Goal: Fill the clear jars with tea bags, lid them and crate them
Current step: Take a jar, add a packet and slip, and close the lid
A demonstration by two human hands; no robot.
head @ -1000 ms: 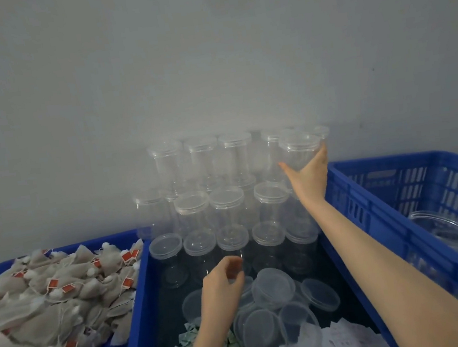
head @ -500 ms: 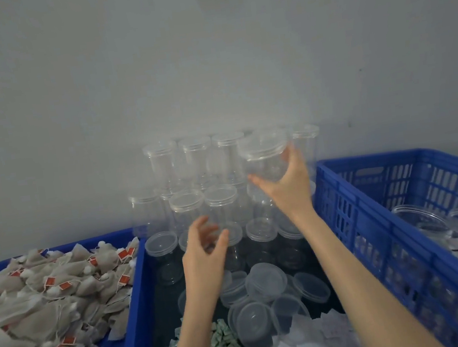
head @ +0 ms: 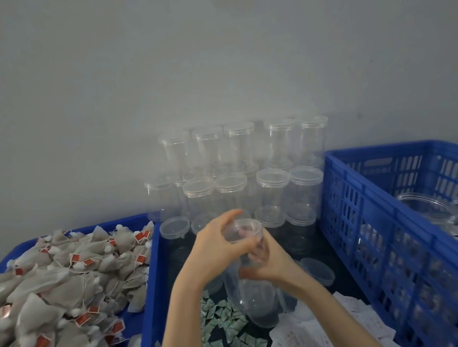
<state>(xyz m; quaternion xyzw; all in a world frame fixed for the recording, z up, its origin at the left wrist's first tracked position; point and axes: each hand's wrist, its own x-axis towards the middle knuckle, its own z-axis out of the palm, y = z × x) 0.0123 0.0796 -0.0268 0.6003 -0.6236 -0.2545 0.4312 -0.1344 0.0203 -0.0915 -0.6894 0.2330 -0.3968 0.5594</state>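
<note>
Grey wall [head: 205, 45] across the far side. Three blue crates below it: right crate [head: 405, 237] with slotted walls, holding clear round containers and white paper; middle crate [head: 153, 314] under both arms; left crate [head: 27, 246] heaped with tea bags [head: 49, 299], tan pouches with red tags. Far in the middle crate, stacked clear jars [head: 251, 176] in tiers against the wall, all lidded. Near floor of the middle crate: green-and-white sachets [head: 228, 333] on the left, white paper slips [head: 317, 342] on the right, loose lid [head: 319, 269] just right of the wrists. Centre of the middle crate, above its floor: held jar [head: 252, 292], clear, roughly upright, base nearest the camera. Left hand [head: 220, 250] curled over the jar's lid [head: 242, 229], thumb and fingers gripping the rim from the left. Right hand [head: 271, 261] wrapped around the jar's upper body just under the lid, from the right, fingers touching those of the left.
</note>
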